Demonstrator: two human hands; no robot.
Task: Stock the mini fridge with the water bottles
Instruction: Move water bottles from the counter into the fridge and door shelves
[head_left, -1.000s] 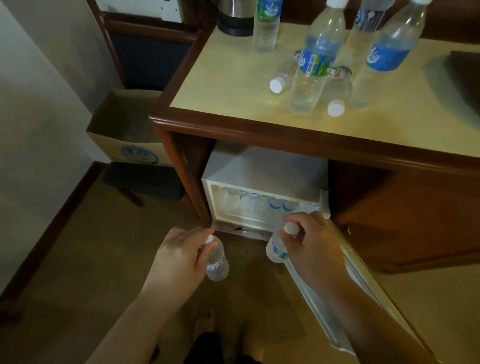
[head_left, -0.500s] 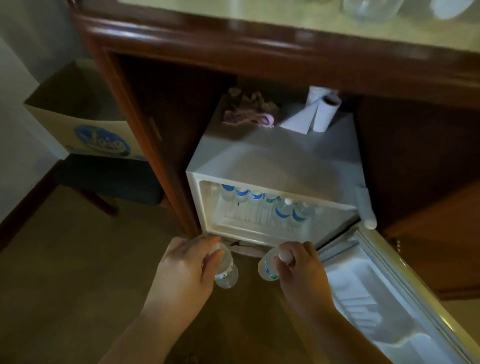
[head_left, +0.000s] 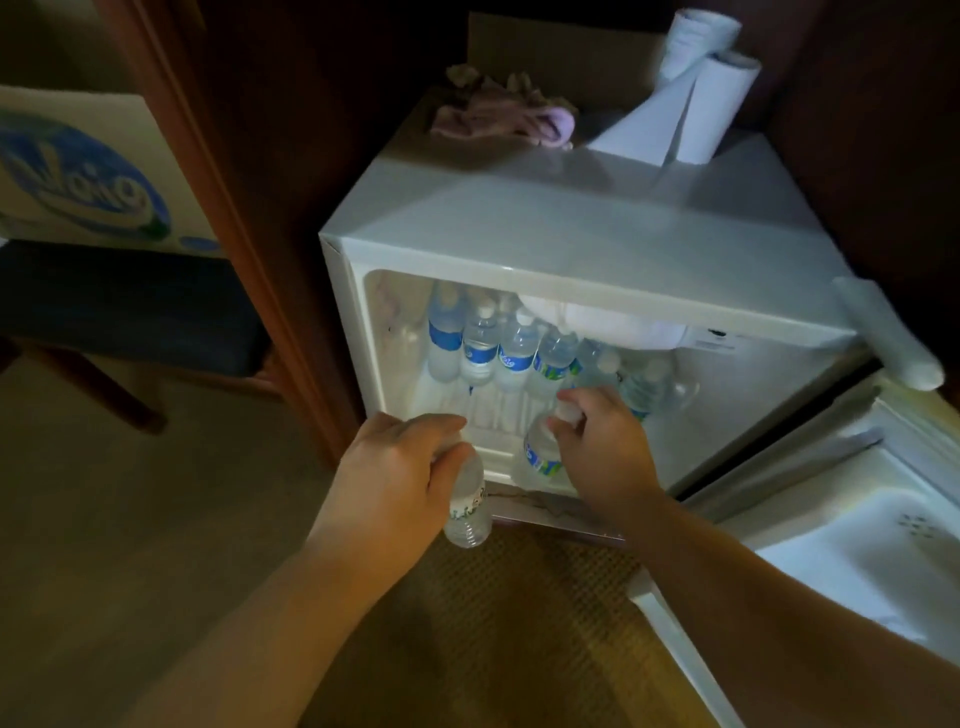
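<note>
A white mini fridge (head_left: 561, 228) stands open inside a dark wooden cabinet, its door (head_left: 841, 530) swung out to the right. Several small water bottles (head_left: 498, 348) with blue labels stand in a row inside. My left hand (head_left: 400, 478) grips a small clear bottle (head_left: 467, 512) by its top, just in front of the fridge's lower edge. My right hand (head_left: 602, 447) holds another small bottle (head_left: 540, 452) by its cap, at the fridge's opening, over the inner floor.
On top of the fridge lie a crumpled pinkish cloth (head_left: 504, 114) and a white paper roll (head_left: 691, 109). A cardboard box (head_left: 78, 171) with a blue logo sits on a dark stool (head_left: 124, 296) at left. Wooden cabinet post (head_left: 218, 171) flanks the fridge's left side.
The view has dropped lower and closer to the fridge. Both hands, each with a bottle, have moved forward; the right-hand bottle is now at the fridge's opening.
</note>
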